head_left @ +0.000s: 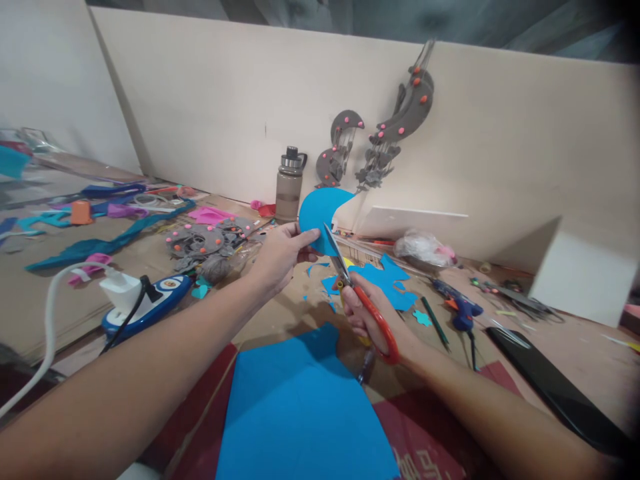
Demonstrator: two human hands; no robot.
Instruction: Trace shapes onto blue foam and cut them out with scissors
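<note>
My left hand [283,257] pinches a rounded blue felt cutout [320,207] and holds it up over the table. My right hand [373,317] is wrapped round the orange handles of a pair of scissors [350,283]. The blades point up and away and meet the lower edge of the cutout. A large sheet of the same blue felt [300,413] lies flat in front of me, under my forearms.
Blue scraps [385,277] lie behind my right hand. A grey bottle [290,183], grey felt pieces with pink dots [205,241], a power strip with a white plug [145,300], a blue glue gun [460,310], a black flat object [550,387] and grey crescent decorations [395,127] surround the spot.
</note>
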